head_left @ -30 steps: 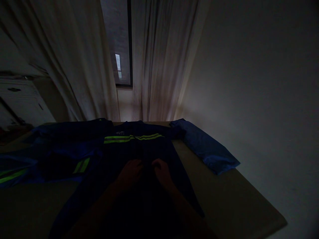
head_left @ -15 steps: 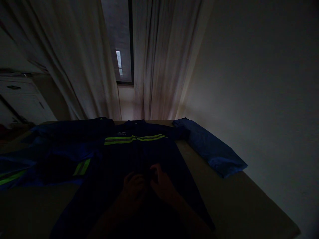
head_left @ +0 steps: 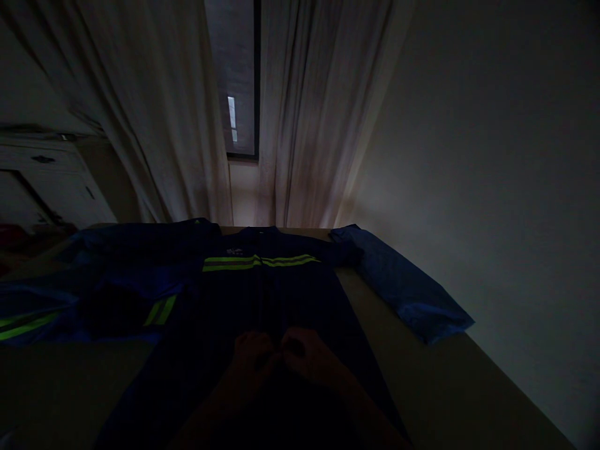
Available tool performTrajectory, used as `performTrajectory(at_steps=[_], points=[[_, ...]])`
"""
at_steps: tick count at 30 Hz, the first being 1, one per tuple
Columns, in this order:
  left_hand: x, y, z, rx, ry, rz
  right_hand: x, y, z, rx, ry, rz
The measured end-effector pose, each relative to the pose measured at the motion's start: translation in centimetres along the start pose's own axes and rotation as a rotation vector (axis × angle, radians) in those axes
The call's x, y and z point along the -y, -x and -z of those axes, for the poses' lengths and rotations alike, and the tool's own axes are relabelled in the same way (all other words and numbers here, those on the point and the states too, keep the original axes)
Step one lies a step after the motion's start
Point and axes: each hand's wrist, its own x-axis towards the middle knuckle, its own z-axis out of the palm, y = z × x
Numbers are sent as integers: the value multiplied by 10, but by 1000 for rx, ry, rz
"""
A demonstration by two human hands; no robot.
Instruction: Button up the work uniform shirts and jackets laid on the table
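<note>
A dark navy work jacket (head_left: 304, 294) with yellow-green stripes across the chest lies spread out, collar at the far end. My left hand (head_left: 253, 359) and my right hand (head_left: 307, 353) meet over the middle of its front, low down along the centre opening. The fingers of both hands are bent and pinched together, nearly touching each other. They appear to grip the front edges of the jacket, though darkness hides the exact spot and any fastener there.
More blue clothing (head_left: 131, 275) with yellow-green stripes lies heaped at the left. A folded blue garment (head_left: 403, 281) rests on the right side of the tan surface (head_left: 422, 375), by the wall. Curtains (head_left: 319, 125) and a white cabinet (head_left: 51, 181) stand beyond. The room is very dim.
My right hand has come down and in toward my left, and their fingertips now meet. The view has shifted slightly, so everything appears a little farther right.
</note>
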Motion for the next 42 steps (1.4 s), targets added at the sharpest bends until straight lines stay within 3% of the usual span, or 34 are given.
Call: performTrajectory(at_steps=[4, 9, 14, 19, 25, 30, 34, 39, 42], points=[[4, -1, 1, 7, 101, 89, 2, 3, -3, 57, 57, -17], [-5, -4, 3, -10, 220, 266, -1, 2, -9, 20, 213, -39], [-10, -10, 12, -7, 350, 356, 2, 1, -9, 36, 205, 120], [-10, -12, 20, -32, 397, 378, 7, 0, -7, -71, 204, 223], [-6, -10, 17, 2, 396, 364, 1, 1, -18, -63, 342, 193], [-8, -9, 13, -43, 367, 354, -2, 1, -22, -59, 416, 218], [-11, -8, 12, -48, 353, 369, -1, -3, -17, -28, 308, 125], [-3, -6, 13, -24, 360, 347, -7, -7, -14, -193, 131, -58], [1, -5, 10, -17, 348, 288, -11, -7, -13, -92, 132, -107]])
